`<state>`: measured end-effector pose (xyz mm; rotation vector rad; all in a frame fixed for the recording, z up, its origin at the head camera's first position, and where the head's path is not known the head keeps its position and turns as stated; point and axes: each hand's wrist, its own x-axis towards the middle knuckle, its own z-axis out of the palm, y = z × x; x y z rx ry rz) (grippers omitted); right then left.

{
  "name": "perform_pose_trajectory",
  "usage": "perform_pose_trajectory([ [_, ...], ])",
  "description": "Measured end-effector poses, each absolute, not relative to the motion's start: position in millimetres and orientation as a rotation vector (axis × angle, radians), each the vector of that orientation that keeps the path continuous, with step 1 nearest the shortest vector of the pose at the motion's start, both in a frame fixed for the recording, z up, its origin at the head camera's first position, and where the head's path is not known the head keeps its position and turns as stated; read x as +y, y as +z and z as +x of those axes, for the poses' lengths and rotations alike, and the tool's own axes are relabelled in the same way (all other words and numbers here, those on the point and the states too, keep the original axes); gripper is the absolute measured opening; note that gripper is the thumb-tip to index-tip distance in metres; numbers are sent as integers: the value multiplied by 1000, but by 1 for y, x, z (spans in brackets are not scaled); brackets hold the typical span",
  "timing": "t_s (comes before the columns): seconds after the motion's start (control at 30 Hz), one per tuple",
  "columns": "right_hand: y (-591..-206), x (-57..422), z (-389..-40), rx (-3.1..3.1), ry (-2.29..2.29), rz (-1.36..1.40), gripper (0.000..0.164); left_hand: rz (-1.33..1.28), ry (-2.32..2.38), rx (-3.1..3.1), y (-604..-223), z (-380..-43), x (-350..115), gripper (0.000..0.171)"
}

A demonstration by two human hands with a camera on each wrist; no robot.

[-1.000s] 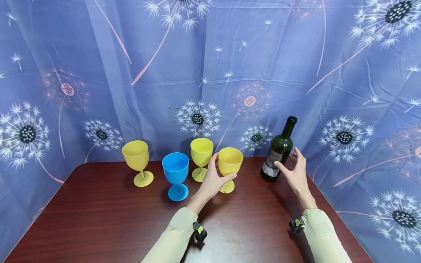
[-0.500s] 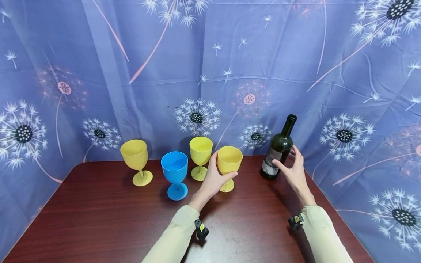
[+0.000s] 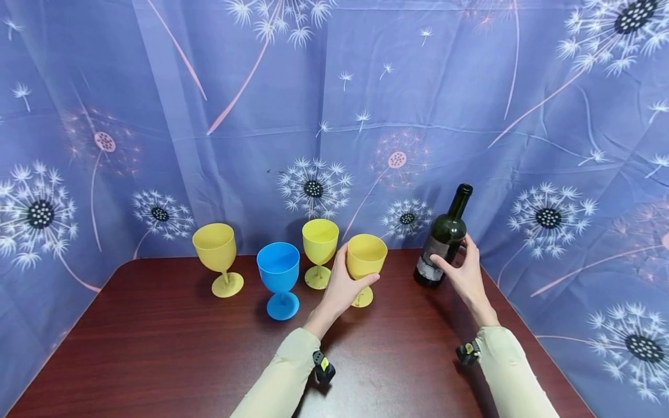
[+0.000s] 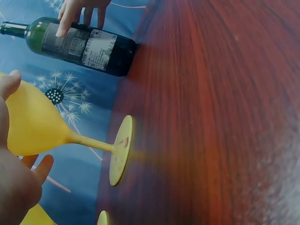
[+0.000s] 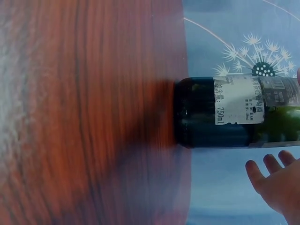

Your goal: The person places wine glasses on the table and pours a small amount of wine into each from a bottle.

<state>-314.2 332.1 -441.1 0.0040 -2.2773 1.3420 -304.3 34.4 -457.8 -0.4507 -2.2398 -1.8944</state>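
Observation:
A yellow goblet [image 3: 366,258] stands upright on the table, its round foot flat on the wood. My left hand [image 3: 342,290] curves round its bowl, thumb across the near side and fingers along the left. In the left wrist view the stem and foot [image 4: 122,150] show below that hand. At the right stands a dark green wine bottle [image 3: 446,235] with a grey and white label. My right hand [image 3: 465,276] spans it, thumb over the label and index finger at its right edge. The right wrist view shows the other fingertips [image 5: 253,166] extended, a small gap from the glass.
Left of my left hand stand a blue goblet [image 3: 279,267], a second yellow goblet [image 3: 320,235] behind it and another yellow goblet [image 3: 215,244] farther left. The dark wooden table [image 3: 172,348] ends against a blue dandelion-print curtain [image 3: 251,174].
Both hands have edged slightly inward: my left hand to the right against the goblet's bowl, my right hand to the left against the bottle. Goblets and bottle stay in place.

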Motion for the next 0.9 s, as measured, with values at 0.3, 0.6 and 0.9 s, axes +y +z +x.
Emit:
perform_pose_trajectory([
  [0.3,-444,331,-320,-2225,1367,19,97,-454,-1940,-2201,-459,-304,34,94],
  [0.6,-448,331,-322,-2270,1359,-20,93,-448,-1943,-2207,-459,-304,33,95],
  [0.9,-428,312,-308,-2258,1440,-56,85,-443,-1944,-2224,-462,-302,33,96],
])
